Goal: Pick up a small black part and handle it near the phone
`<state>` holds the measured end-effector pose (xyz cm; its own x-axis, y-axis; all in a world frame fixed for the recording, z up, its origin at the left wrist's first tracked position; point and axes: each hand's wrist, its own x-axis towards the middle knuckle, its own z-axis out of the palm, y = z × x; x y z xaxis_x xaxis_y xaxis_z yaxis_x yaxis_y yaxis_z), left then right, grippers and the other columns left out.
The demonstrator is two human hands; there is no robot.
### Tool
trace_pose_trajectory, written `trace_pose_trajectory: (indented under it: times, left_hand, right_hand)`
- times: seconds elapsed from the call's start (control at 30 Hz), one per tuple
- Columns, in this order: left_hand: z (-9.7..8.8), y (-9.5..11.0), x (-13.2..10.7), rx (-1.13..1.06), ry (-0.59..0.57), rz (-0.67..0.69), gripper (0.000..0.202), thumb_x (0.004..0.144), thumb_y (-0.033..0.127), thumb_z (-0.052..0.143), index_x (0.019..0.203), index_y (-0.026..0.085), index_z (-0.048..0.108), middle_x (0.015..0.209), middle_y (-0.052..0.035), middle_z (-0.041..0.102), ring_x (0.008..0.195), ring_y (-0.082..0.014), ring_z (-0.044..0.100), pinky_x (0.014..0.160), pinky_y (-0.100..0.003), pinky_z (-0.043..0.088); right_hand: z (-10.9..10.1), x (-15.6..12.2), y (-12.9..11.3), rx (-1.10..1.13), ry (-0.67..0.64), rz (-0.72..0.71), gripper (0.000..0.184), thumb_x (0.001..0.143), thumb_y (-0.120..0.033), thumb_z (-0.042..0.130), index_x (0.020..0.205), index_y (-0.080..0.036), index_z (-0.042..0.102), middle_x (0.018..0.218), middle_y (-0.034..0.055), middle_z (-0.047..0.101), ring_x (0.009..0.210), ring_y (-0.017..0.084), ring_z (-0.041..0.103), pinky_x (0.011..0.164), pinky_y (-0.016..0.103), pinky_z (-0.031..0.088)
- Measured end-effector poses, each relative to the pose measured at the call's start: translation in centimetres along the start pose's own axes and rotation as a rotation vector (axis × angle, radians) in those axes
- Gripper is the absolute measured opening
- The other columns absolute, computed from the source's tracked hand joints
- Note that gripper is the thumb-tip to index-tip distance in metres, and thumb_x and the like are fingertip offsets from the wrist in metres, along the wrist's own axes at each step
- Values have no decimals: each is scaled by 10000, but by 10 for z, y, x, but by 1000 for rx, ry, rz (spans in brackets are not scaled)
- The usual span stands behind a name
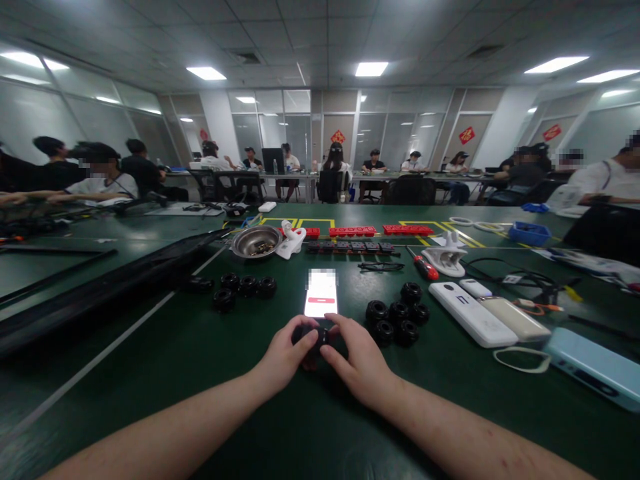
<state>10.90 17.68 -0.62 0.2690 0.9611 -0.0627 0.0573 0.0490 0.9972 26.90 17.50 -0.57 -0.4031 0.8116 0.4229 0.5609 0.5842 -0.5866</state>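
small black wheel-like part [314,337]: held low over the green bench [200,373], near edge, centre; both hands pinched on it from either side, left hand [285,357] and right hand [357,360] nearly touching, likely to steady it. phone [321,293]: just beyond, screen lit, a red bar showing, writing blurred. matching black wheels: one cluster [397,313] to the right, another [240,288] to the left, within reach. metal bowl [257,241], red-handled screwdriver [423,265], white power banks [470,313]: farther out. no brand legible.
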Motion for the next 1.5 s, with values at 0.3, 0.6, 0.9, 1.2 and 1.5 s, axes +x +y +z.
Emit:
trace_pose_trajectory:
  times: [0.3, 0.6, 0.9, 1.2, 1.5]
  left_hand:
    - [1, -2, 2, 24, 41, -1, 274, 725, 399, 480, 883, 180, 435, 736, 11, 526, 546, -107, 548, 465, -217, 436]
    - [0, -1, 2, 19, 2, -26, 279, 726, 409, 477, 884, 184, 434, 761, 10, 529, 539, -103, 550, 487, -231, 444]
    - [0, 0, 1, 4, 37, -7, 278, 710, 412, 494, 868, 187, 454, 828, -9, 520, 674, -140, 551, 501, -222, 450]
    - [1, 3, 1, 35, 12, -63, 299, 726, 427, 456, 886, 177, 423, 738, 5, 535, 521, -112, 555, 486, -245, 436]
    - [-1, 0, -1, 1, 20, -16, 258, 732, 397, 476, 888, 194, 440, 804, 3, 512, 586, -114, 554, 495, -234, 448]
  right_hand:
    - [0, 0, -3, -3, 5, -111, 480, 705, -208, 567, 1147, -206, 380, 1082, 65, 500, 979, 201, 447, 852, 377, 366]
    - [0, 2, -1, 11, -55, -29, 281, 788, -261, 480, 1064, -211, 472, 950, 48, 566, 863, 186, 502, 762, 352, 408]
    - [0, -1, -3, 27, -16, -67, 502, 721, -298, 554, 1171, -205, 354, 1098, 79, 486, 994, 218, 448, 856, 402, 367]
    - [-1, 0, -2, 5, 25, -141, 294, 748, -207, 520, 1038, -208, 467, 990, 58, 543, 915, 206, 474, 807, 388, 379]
    - [-2, -1, -3, -31, 45, -26, 411, 746, -318, 527, 1115, -180, 411, 946, 72, 549, 891, 219, 470, 799, 407, 371]
